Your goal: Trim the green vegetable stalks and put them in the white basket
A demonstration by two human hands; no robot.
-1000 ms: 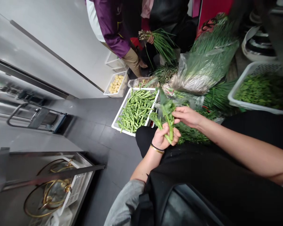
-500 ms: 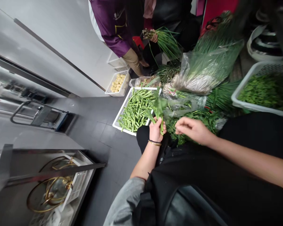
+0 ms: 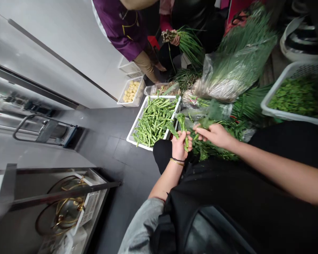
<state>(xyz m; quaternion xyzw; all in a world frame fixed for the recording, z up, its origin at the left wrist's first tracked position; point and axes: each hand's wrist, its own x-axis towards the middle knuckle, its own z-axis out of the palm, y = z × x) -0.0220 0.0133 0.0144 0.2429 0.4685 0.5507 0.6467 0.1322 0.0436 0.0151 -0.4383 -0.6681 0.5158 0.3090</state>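
Note:
My left hand is closed around a green vegetable stem that stands upright above my knee. Just to its right, my right hand pinches a leafy piece of the same greens. Both hands hover over a pile of leafy greens lying on plastic in front of my lap. A white slotted basket full of trimmed green stems sits on the floor just left of my left hand.
A person in a purple top and another holding green onions crouch beyond the basket. Bagged green onions, a basket of greens, a basket of pale round vegetables, a trolley and a steel rack surround the grey floor.
My right hand lifted from the pile and now pinches a leafy piece next to the stem. My left hand kept its grip on the stem and shifted slightly right.

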